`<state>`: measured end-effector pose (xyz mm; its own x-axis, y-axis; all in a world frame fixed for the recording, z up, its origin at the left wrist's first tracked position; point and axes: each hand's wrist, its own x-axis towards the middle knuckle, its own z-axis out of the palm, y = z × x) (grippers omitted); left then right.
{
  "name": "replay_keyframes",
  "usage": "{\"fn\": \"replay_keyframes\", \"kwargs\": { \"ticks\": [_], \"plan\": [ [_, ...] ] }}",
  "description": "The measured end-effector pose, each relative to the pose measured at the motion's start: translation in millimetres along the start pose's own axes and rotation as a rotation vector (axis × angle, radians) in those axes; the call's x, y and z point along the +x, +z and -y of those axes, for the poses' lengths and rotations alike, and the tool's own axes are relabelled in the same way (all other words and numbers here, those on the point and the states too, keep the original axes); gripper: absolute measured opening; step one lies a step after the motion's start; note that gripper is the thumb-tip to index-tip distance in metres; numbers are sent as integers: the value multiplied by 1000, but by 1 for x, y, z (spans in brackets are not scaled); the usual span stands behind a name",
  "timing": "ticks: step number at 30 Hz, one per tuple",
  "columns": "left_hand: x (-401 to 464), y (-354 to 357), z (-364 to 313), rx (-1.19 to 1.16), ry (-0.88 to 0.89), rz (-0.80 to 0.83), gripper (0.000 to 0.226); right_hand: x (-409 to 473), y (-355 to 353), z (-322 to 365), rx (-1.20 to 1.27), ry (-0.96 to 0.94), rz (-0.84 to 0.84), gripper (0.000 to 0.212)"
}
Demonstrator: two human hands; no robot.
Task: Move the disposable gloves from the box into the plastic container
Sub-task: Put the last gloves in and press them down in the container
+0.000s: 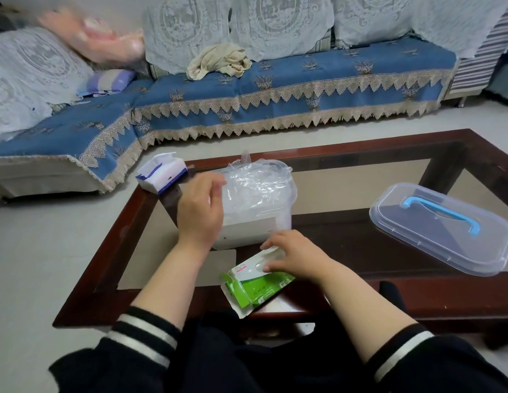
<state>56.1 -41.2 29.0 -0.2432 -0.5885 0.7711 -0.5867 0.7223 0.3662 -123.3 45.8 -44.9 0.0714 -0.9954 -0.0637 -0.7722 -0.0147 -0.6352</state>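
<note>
Gloves (257, 185): most look already in the container (278, 228), a clear crumpled heap piled above its rim, just fwd of both hands. Left hand (200, 211) sits on the heap's left side, fingers curled onto the plastic, pressing or pinching it; can't tell which. Right hand (292, 255) is down at the box (255, 285), fingertips on its open top face; looks like it's pinching thin film at the slot, but that's too blurred to say for sure. Box is green/white, lying tilted at the table (474, 146) edge nearest the body, under the right hand, touching or nearly touching the container's front wall.

Step in hand, I'd judge: pull out the remaining gloves w/ right while left keeps the pile down. To do it well: pinch several layers at once, draw up & fwd toward the left hand, not sideways, so the light box doesn't slide off the edge. Keep left pressing so the springy film doesn't spill over. Pile needs flattening before the lid (443, 225) goes on; lid lies well right of the right hand. Tissue pack (162, 175) sits beyond the left hand.
</note>
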Motion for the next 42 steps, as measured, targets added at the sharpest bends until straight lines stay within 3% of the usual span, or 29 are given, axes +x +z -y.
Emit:
{"fn": "replay_keyframes", "kwargs": {
  "ticks": [1, 3, 7, 10, 14, 20, 22, 25, 27, 28, 30, 33, 38, 42],
  "plan": [
    [-12, -2, -8, -74, 87, 41, 28, 2, 3, 0, -48, 4, 18, 40],
    [-35, 0, -21, -111, 109, 287, 39, 4, 5, 0, -139, 17, 6, 34],
    [-68, 20, -20, 95, -162, 854, 78, 6, 7, 3, -201, 61, -55, 20],
    [-84, 29, -12, 171, -192, 994, 96, 6, 6, 4, -159, 112, -73, 16],
    [-88, 32, -5, 167, -248, 974, 89, 6, 4, 6, -140, 84, -180, 21],
    [-86, 30, -5, 67, -307, 972, 82, -3, -8, 11, 173, -105, -782, 12],
    [-89, 29, 0, 13, -354, 986, 78, -7, -12, 9, 271, -183, -909, 14],
    [-84, 26, -2, -122, -419, 838, 41, -13, -17, 8, 386, -192, -928, 23],
    [-73, 21, -11, -382, -579, 635, 19, -16, -21, 7, 409, -210, -931, 26],
    [-66, 16, -19, -558, -668, 539, 20, -17, -22, 7, 410, -221, -932, 26],
    [-52, 8, -35, -837, -759, 408, 42, -18, -23, 5, 400, -227, -929, 23],
    [-36, 1, -50, -960, -800, 301, 69, -17, -25, 3, 415, -220, -903, 17],
    [-9, -1, -56, -900, -824, 309, 62, -17, -25, 2, 411, -284, -873, 24],
    [15, -3, -54, -768, -825, 514, 33, -18, -26, 0, 339, -332, -857, 23]
  ]
}}
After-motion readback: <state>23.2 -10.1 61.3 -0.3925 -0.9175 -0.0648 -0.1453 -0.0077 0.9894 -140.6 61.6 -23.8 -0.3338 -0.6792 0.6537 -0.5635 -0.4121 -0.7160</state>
